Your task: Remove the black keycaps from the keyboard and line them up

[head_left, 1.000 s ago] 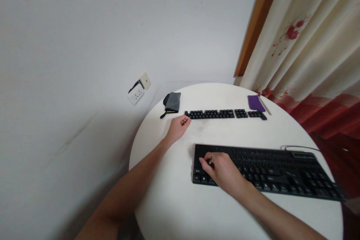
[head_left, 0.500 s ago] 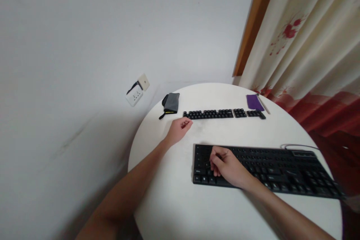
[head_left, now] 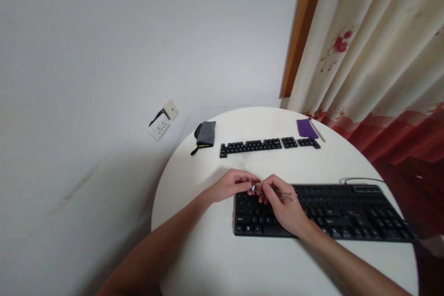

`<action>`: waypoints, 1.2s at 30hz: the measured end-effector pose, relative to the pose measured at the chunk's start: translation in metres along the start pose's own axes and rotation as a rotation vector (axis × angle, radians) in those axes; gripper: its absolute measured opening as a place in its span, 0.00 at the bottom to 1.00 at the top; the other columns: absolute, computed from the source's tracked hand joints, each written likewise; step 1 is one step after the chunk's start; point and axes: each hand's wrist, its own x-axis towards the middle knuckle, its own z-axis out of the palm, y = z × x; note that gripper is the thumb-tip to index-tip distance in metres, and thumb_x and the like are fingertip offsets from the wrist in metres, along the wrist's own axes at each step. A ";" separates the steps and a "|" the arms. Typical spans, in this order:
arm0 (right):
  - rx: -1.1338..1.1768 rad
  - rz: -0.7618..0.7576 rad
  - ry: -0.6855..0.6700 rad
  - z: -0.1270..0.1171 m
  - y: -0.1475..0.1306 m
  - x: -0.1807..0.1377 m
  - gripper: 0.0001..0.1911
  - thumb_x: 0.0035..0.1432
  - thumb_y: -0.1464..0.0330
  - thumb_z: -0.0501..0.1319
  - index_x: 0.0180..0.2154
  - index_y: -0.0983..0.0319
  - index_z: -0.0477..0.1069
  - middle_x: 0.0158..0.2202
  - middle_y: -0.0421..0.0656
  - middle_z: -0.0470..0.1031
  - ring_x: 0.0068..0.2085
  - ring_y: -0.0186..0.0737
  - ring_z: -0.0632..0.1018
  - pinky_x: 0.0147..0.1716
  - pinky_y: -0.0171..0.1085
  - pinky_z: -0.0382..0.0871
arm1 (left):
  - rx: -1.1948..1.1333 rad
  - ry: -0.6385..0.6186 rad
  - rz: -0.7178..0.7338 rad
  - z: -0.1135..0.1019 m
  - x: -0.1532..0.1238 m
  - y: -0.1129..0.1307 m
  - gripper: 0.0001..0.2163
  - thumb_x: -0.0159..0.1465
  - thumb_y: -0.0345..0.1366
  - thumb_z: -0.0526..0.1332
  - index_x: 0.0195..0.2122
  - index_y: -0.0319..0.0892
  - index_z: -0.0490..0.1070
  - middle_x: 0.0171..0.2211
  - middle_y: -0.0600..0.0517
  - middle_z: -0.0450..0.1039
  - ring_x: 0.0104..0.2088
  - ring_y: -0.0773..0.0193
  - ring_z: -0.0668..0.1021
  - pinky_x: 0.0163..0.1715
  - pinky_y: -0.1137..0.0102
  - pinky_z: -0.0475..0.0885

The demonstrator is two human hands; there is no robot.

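Observation:
My left hand (head_left: 237, 183) is closed in a pinch, its fingertips on a small dark keycap (head_left: 253, 188) with a bright glint. Right beside it, my right hand (head_left: 282, 201) grips a thin wire keycap puller (head_left: 287, 195), whose wires run between the fingers and across the back of the hand. Both hands meet over the left end of a black keyboard (head_left: 347, 210). The keyboard's upper left area looks flat, without raised caps; the lower rows have keys. Beyond the hands lies a row of loose black keycaps (head_left: 255, 146).
The round white table (head_left: 204, 259) stands against the wall. A grey pouch (head_left: 206, 133) lies at its back left, and a purple cloth (head_left: 306, 128) with a pale stick (head_left: 317, 130) at the back right. The keyboard's cable (head_left: 364, 179) curves behind it. A curtain (head_left: 347, 78) hangs at right.
My left hand has come from the left end of the keycap row toward me and right, meeting my right hand. The wire puller and small keycap now show. The view has shifted slightly.

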 end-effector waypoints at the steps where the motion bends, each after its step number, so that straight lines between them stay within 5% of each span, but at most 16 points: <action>1: -0.016 -0.011 0.001 0.000 0.001 0.000 0.15 0.67 0.59 0.53 0.32 0.61 0.68 0.28 0.40 0.72 0.29 0.35 0.73 0.31 0.34 0.67 | -0.029 0.008 -0.006 0.000 0.000 -0.001 0.19 0.60 0.45 0.66 0.47 0.38 0.76 0.37 0.44 0.79 0.34 0.62 0.78 0.38 0.68 0.72; 18: -0.240 -0.089 0.005 0.005 0.002 -0.002 0.14 0.68 0.63 0.51 0.30 0.60 0.65 0.24 0.37 0.67 0.26 0.33 0.69 0.29 0.32 0.62 | -0.141 0.002 -0.096 0.010 0.004 0.002 0.17 0.51 0.38 0.74 0.34 0.37 0.69 0.24 0.52 0.74 0.25 0.67 0.78 0.28 0.72 0.73; 22: -0.230 -0.059 0.058 0.003 0.006 0.000 0.13 0.68 0.63 0.52 0.31 0.60 0.66 0.25 0.38 0.68 0.27 0.34 0.70 0.30 0.32 0.63 | -0.111 0.053 0.009 0.012 0.006 -0.002 0.13 0.54 0.38 0.72 0.36 0.37 0.73 0.34 0.48 0.75 0.32 0.65 0.79 0.35 0.69 0.76; 26: -0.202 -0.019 0.109 0.000 0.011 0.003 0.13 0.67 0.62 0.53 0.31 0.61 0.66 0.25 0.38 0.69 0.27 0.34 0.70 0.29 0.33 0.63 | 0.032 0.128 0.200 0.013 0.007 -0.006 0.11 0.55 0.36 0.71 0.37 0.38 0.78 0.44 0.45 0.72 0.40 0.62 0.78 0.42 0.66 0.75; 31: -0.197 0.008 0.142 -0.001 0.012 0.004 0.13 0.67 0.62 0.53 0.30 0.60 0.65 0.26 0.38 0.69 0.26 0.34 0.70 0.28 0.33 0.63 | 0.366 0.229 0.305 0.016 0.006 -0.002 0.08 0.60 0.37 0.66 0.38 0.40 0.79 0.38 0.45 0.75 0.38 0.62 0.78 0.38 0.68 0.75; 36: -0.192 0.021 0.167 -0.002 0.014 0.005 0.13 0.67 0.62 0.53 0.30 0.60 0.65 0.25 0.39 0.70 0.26 0.35 0.71 0.28 0.33 0.63 | 0.596 0.471 0.356 0.003 0.009 0.001 0.07 0.63 0.36 0.63 0.39 0.41 0.77 0.38 0.46 0.77 0.36 0.63 0.77 0.37 0.69 0.73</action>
